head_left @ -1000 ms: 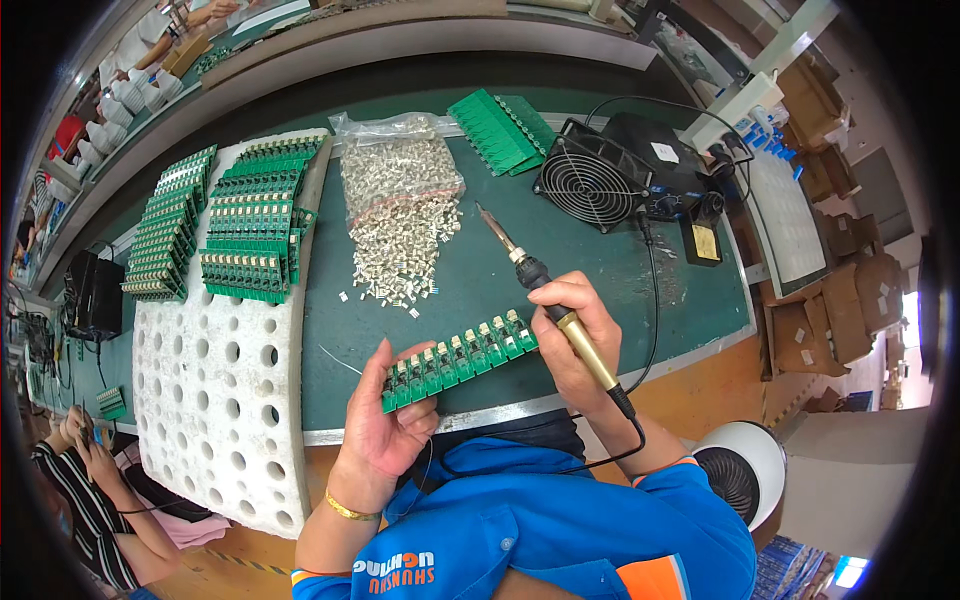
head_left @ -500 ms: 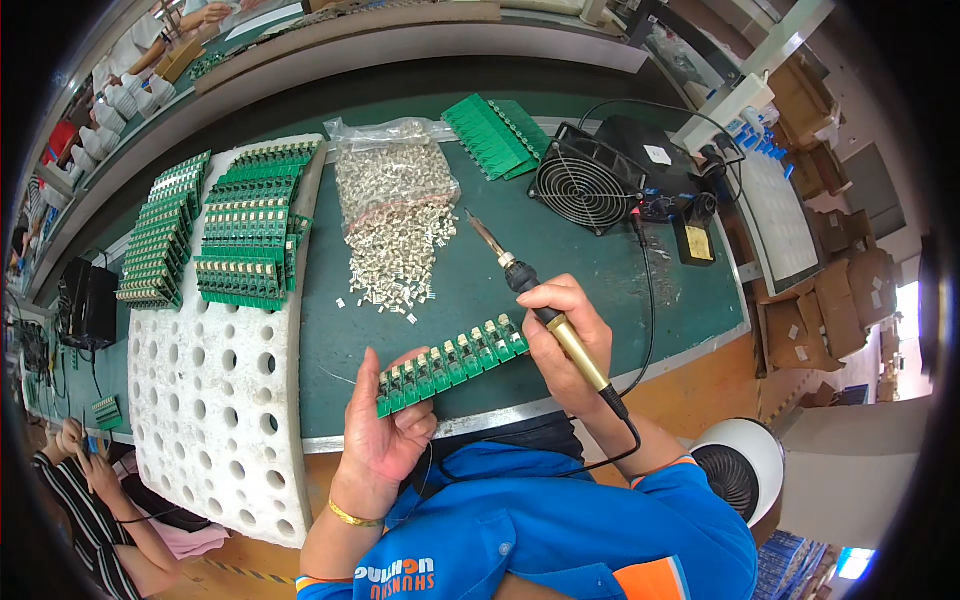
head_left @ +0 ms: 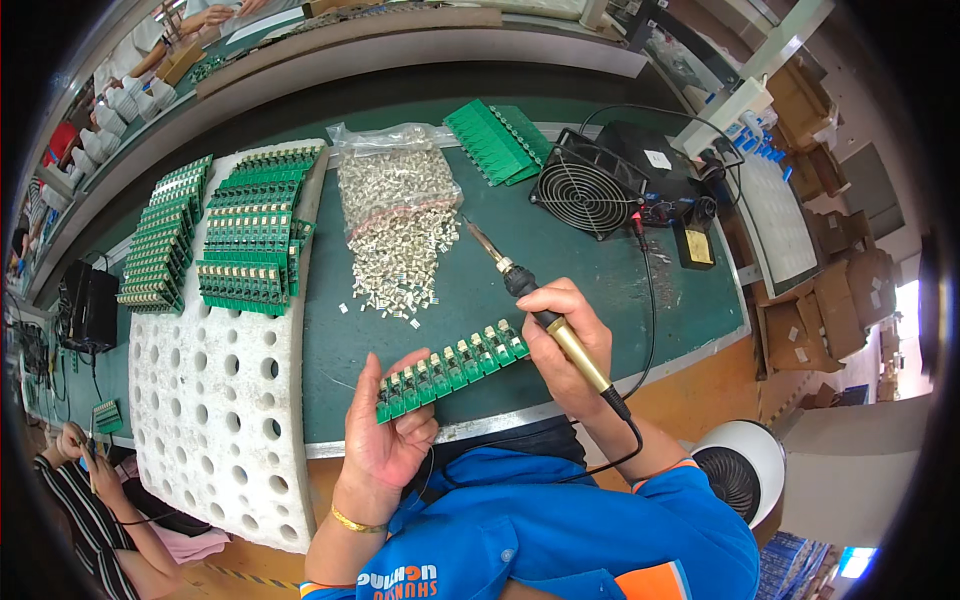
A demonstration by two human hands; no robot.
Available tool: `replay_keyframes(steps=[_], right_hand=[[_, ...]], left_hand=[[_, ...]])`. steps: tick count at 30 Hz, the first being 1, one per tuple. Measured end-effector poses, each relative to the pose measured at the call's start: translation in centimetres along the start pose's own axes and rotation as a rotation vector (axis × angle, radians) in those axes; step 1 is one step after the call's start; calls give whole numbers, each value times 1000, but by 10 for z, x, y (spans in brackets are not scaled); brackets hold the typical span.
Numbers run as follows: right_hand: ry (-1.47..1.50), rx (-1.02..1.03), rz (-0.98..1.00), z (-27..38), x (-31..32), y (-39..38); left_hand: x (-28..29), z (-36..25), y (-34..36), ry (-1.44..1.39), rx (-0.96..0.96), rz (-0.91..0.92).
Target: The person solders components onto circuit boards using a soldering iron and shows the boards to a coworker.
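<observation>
My left hand [head_left: 390, 440] is closed on the left end of a strip of green circuit boards [head_left: 452, 370], which slants up to the right over the near edge of the bench. Small cream connectors line the strip's upper side. A thin wire runs by this hand. In my right hand [head_left: 570, 345] is a soldering iron [head_left: 575, 350] with a gold and black handle. Its tip points up and left, toward the connector pile and away from the strip. The strip's right end lies close to my right fingers; whether they touch, I cannot tell.
Loose white connectors [head_left: 395, 275] spill from a clear plastic bag [head_left: 395, 180]. Finished-looking board strips [head_left: 245, 235] stand in rows on a white foam block [head_left: 215, 400] at left. Green bare boards [head_left: 490, 140], a black fan [head_left: 587, 195] and a soldering station [head_left: 655, 200] are at the back. A co-worker's hands [head_left: 85, 450] show at left.
The view has shifted very slightly, so the bench things sit a little lower. Both hands keep their holds on the board strip and the soldering iron.
</observation>
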State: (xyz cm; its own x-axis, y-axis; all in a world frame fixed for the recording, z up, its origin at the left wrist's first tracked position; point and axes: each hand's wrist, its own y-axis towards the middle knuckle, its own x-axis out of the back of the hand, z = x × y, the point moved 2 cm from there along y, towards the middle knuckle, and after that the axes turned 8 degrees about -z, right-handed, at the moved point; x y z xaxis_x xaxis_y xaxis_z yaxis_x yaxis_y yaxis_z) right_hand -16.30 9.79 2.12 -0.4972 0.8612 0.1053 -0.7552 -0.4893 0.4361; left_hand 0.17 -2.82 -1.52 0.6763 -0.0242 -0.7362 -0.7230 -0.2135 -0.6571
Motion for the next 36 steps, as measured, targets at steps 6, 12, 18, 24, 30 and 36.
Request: replay_keyframes(steps=[6, 12, 18, 24, 30, 36], right_hand=[[-23, 4, 4, -4, -1, 0], [88, 192, 113, 10, 33, 4], [10, 266, 216, 40, 48, 0], [-64, 313, 253, 32, 39, -7], [-69, 391, 267, 31, 33, -8], [-80, 400, 281, 32, 30, -9]], left_hand=[[-14, -2, -9, 109, -84, -26], [-10, -8, -16, 182, -306, 20], [-11, -10, -28, 508, -911, -67], [-9, -7, -32, 540, -980, -34], [-5, -4, -34, 545, -1044, -15], [-4, -2, -35, 546, -1073, -24]])
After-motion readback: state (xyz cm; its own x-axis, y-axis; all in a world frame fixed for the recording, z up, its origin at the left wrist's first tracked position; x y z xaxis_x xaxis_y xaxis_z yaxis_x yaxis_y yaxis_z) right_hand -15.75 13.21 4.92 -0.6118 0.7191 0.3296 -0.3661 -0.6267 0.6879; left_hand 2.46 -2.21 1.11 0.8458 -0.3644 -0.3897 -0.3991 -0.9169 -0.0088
